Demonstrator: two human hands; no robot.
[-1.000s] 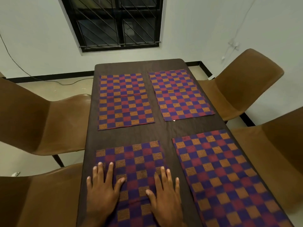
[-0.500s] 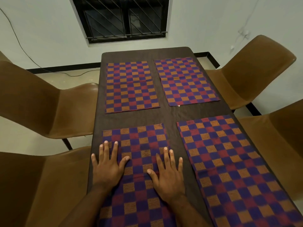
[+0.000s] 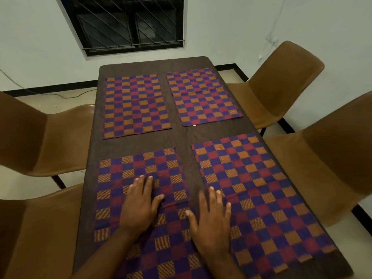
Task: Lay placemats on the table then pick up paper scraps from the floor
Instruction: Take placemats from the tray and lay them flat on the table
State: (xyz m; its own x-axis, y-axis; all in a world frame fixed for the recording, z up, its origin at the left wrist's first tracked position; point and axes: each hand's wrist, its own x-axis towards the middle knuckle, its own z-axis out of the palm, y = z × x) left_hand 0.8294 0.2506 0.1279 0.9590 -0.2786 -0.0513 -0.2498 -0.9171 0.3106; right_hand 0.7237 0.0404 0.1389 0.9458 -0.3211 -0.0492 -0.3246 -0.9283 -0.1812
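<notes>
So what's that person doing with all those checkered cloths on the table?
Someone is laying placemats. Four checkered ones lie on the dark table: the far left placemat, far right placemat, near left placemat and near right placemat. The left hand rests flat on the near left placemat; the right hand lies flat at its right edge. Both look to be smoothing it.

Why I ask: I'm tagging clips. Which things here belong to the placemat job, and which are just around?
Job: near-left placemat, near-right placemat, far-left placemat, far-right placemat, table, left hand, right hand (both flat, fingers straight).
Just around: brown chairs, barred window, floor cable.
</notes>
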